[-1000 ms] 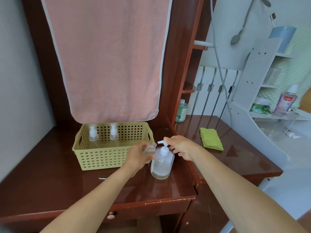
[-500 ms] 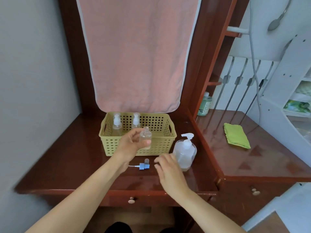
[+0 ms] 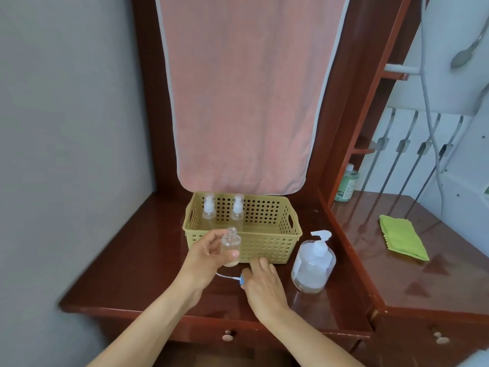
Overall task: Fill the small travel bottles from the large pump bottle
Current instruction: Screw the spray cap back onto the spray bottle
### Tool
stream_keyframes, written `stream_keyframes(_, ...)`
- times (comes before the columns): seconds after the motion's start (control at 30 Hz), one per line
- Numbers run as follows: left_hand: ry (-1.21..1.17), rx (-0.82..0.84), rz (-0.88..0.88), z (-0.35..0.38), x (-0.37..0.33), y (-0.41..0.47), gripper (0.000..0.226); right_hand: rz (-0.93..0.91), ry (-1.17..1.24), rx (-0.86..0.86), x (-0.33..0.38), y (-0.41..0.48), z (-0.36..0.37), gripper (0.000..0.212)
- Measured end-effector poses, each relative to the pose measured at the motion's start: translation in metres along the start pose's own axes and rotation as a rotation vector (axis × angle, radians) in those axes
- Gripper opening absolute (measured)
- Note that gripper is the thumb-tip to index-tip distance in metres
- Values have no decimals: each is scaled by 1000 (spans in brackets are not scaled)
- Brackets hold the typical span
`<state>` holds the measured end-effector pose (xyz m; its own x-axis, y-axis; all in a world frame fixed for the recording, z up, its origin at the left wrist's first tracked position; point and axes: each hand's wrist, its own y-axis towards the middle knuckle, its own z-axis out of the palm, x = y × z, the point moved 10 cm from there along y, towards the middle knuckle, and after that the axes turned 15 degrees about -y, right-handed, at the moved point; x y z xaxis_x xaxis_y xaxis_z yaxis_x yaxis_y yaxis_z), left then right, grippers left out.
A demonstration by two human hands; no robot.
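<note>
**Holding an uncapped travel bottle upright, with its cap under the other hand**

The left hand keeps the small travel bottle upright and lifted clear of the counter. Its fingers are curled round the clear body, and the bare threaded neck points up, likely so nothing spills. How full the bottle is cannot be told.

At 5 o'clock from the bottle, the right hand lies low on the counter over the blue spray cap, whose thin white tube trails toward 9 o'clock. Its fingers lie close together, pointing to 12 o'clock. Whether they pinch the cap is hidden.

The large pump bottle stands at 3 o'clock of that hand, near the front right corner of the yellow basket, probably kept close for pumping. Two capped travel bottles stand in the basket's far left corner, at 12 o'clock, apart from the one in hand. Fitting the cap looks like the step in hand.
</note>
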<state>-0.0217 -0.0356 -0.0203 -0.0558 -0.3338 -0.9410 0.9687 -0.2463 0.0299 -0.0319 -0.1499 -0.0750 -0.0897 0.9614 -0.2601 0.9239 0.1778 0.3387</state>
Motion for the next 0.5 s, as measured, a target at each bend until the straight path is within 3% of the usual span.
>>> stream_keyframes(0.13,-7,-9,35,-4,-8,-4,41,183,364,93,-25,-9,-20,14)
stream_keyframes(0.3,50,-48,98,-13,-16,-10,42,439,827,29,-91,-26,-71,6)
stream_keyframes(0.4,106,-53,128,-12,-17,-14,43,402,905,-64,-117,-28,-125,10)
stream_keyframes(0.5,165,-69,147,-6,-19,-17,45,254,791,-82,-117,-24,-168,13)
